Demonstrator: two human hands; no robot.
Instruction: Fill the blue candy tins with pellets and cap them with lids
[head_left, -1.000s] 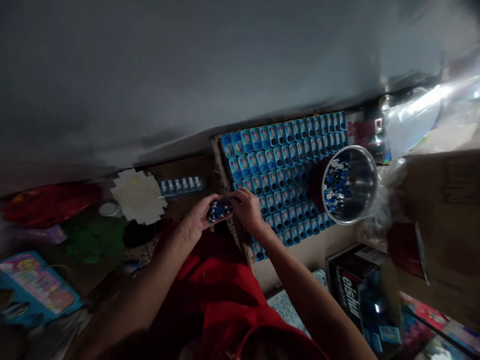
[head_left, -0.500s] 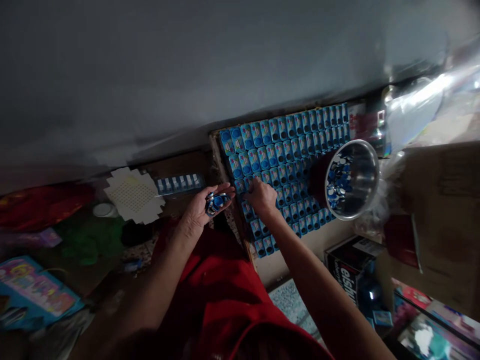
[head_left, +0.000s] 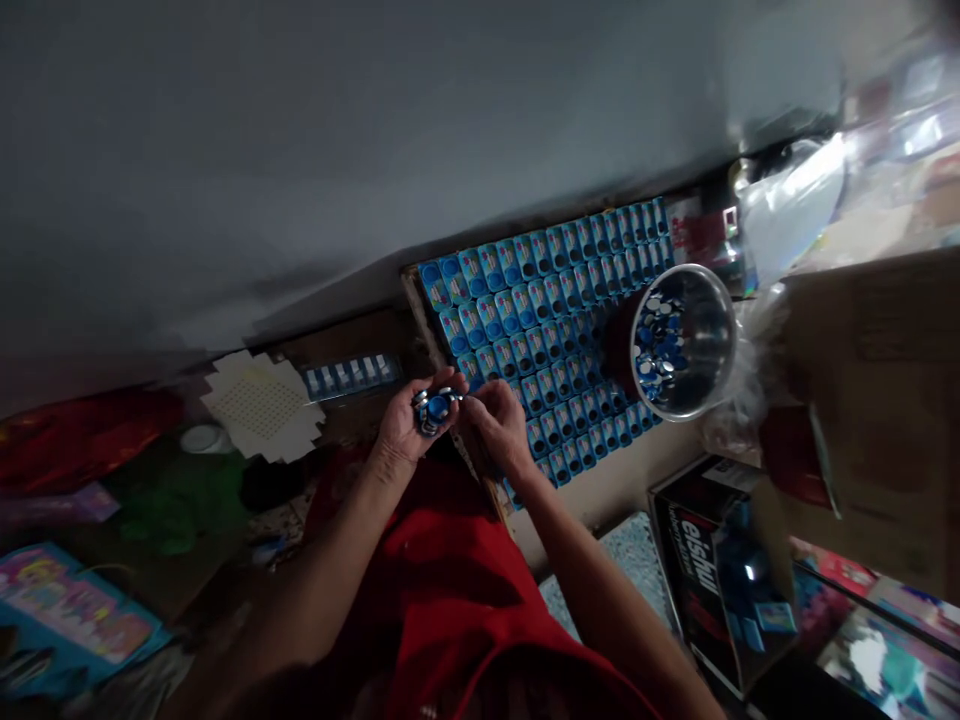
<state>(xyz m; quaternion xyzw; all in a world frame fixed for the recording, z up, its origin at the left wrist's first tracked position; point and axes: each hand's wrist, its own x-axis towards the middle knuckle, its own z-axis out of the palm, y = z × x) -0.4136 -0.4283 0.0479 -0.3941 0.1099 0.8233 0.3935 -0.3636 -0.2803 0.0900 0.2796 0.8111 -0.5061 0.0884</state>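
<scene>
Seen from above in dim light: left hand (head_left: pixel 403 432) cupped palm-up around a small heap of blue and silver caps (head_left: pixel 433 407), held just off the near-left corner of a wooden board (head_left: pixel 417 300). Right hand (head_left: pixel 499 425) close beside it, fingertips pinched at the heap's right edge, apparently on one cap, though too dark to tell for sure. Across the board, tight rows of small blue boxes (head_left: pixel 551 310), running from the far-left corner toward the right edge. At the board's right edge, a steel bowl (head_left: pixel 712 340) tipped toward the camera, part filled with more of the same caps. Left of the board, a white perforated card (head_left: pixel 260 405) and a strip of pale blue packets (head_left: pixel 351 375), lying near each other. Below the hands, red cloth (head_left: pixel 442 560) over the lap. To the lower right, a dark printed carton (head_left: pixel 701 570) with blue pieces inside, beside a large brown cardboard box (head_left: pixel 877 400).
</scene>
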